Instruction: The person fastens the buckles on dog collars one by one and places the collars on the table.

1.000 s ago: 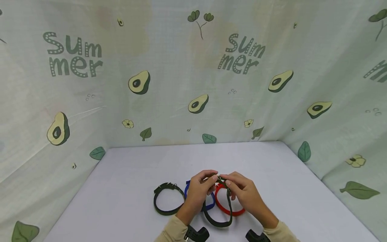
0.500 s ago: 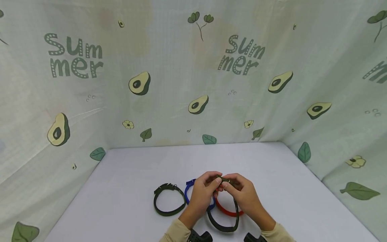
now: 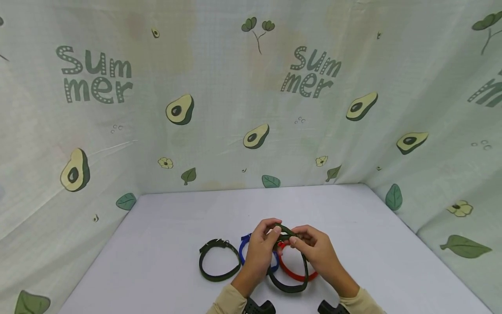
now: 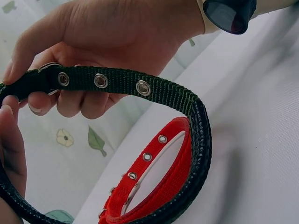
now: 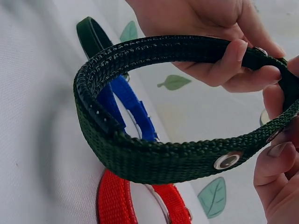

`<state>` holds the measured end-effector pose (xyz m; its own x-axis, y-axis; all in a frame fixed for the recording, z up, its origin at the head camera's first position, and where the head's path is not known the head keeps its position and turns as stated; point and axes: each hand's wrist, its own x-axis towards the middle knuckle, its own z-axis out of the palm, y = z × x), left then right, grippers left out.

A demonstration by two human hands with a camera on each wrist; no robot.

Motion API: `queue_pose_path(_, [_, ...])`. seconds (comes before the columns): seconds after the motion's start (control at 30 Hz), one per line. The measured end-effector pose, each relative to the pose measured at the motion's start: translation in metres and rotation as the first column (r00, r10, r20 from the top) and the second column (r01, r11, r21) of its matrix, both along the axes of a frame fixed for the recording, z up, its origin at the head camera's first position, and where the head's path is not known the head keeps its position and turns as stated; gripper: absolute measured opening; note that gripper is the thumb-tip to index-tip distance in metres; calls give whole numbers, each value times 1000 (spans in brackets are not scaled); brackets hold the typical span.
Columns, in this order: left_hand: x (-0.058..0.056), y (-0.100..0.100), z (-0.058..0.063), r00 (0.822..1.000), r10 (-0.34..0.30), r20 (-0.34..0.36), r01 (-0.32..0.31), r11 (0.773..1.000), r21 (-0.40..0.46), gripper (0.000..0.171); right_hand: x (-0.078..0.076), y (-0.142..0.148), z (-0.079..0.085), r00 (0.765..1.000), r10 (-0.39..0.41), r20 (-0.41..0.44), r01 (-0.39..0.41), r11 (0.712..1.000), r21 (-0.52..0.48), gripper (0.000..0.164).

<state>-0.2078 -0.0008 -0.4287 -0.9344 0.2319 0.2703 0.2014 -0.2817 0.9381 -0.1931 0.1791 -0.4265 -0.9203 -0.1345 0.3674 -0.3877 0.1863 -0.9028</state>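
Between my two hands hangs a dark green webbing collar (image 3: 288, 288) with metal eyelets, its loop dropping toward the table. My left hand (image 3: 259, 253) pinches the strap on one side with thumb and fingers. Opposite it, my right hand (image 3: 320, 255) pinches the strap between thumb and fingertips. In the left wrist view, the eyelet side of the collar (image 4: 121, 80) runs past a metal ring at the right hand's fingers. The right wrist view shows the left fingers on the padded stretch of the collar (image 5: 159, 161). Between the hands, the strap arches up in a small bend.
A red collar (image 3: 289, 272) lies behind the held loop, partly covered by it. A blue collar (image 3: 241, 251) shows beside the left wrist. Farther left lies another dark green collar (image 3: 209, 274), buckled into a ring on the white table (image 3: 164, 244). Printed cloth (image 3: 219, 144) surrounds the table.
The collar's hanging loop has shifted slightly right. My hands closed in on each other, then moved a little apart, and a bend of strap now rises between them.
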Motion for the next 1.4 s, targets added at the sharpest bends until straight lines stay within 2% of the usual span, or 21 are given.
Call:
queue_pose_path(0.27, [-2,0,-2,999,46,4,-46,999,26,30,0,1,1,1000,-1,-2,1,1000,22,18])
queue_pose_path(0.47, [-2,0,-2,999,34,4,-34,998,48,30,2,1,3,999,-45,-9,46,999,22,18])
queue_pose_path(0.73, [-1,1,0,999,43,27,-45,996,81,33,3,1,5,999,-51,-5,51,998,25,19])
queue_pose_path(1.03, [-3,-3,-1,995,93,22,-94,995,46,29,1,3,2,999,-35,-3,35,999,35,19])
queue_pose_path(1.13, [-4,-2,-1,996,84,27,-86,994,68,30,1,2,2,999,-50,7,50,998,29,16])
queue_pose_path(1.27, [-3,2,-3,998,40,40,-45,992,120,36,1,1,2,993,-113,40,113,993,15,11])
queue_pose_path(1.4, [-1,5,-3,1000,-9,27,6,996,91,36,2,0,3,983,-160,84,164,986,-35,11])
